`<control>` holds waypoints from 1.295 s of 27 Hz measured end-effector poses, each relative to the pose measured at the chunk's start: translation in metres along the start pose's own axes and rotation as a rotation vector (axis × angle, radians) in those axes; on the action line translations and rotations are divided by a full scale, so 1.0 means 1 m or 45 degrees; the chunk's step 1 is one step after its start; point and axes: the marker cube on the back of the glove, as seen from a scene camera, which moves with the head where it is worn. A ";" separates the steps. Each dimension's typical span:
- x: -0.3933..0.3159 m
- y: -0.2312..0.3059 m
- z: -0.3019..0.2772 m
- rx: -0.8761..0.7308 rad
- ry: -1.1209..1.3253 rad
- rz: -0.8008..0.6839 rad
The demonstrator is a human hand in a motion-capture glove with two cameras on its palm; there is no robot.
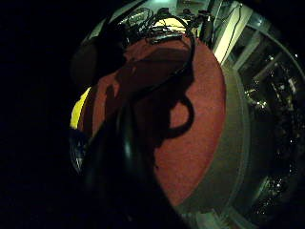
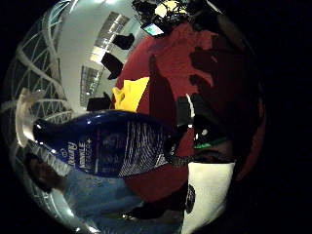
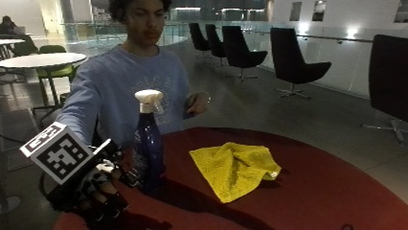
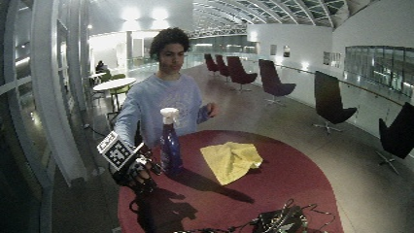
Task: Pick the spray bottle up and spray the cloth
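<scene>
Spray bottle, dark blue with a white trigger head, stands upright on the round red table, close to the table edge nearest the person's right arm. The gloved right hand is just beside the bottle's lower body, on the side away from the cloth, low over the table edge. Its fingers hang loosely curled, and in the outside view they appear to hold nothing; whether a fingertip touches the bottle cannot be told from there.

In the thumb side palm view the bottle fills much of the picture, its label turned toward the palm and its white head at one end, so the bottle is close to the palm. The yellow cloth shows beyond it on the red table top.

The yellow cloth lies crumpled near the middle of the table, apart from the bottle, with one corner pointing toward the near table edge. In the wide outside view the bottle sits between the hand and the cloth.

The person's bare left hand is raised in front of the chest, off the table. A bundle of dark equipment with cables lies at the table edge opposite the person.
</scene>
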 end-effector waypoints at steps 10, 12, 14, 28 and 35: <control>0.009 -0.027 0.016 -0.111 0.229 0.071; 0.009 -0.031 0.014 -0.119 0.232 0.083; 0.008 -0.034 0.012 -0.121 0.228 0.094; 0.005 -0.033 0.007 -0.140 0.155 0.132; -0.010 -0.013 0.004 -0.079 -0.205 0.050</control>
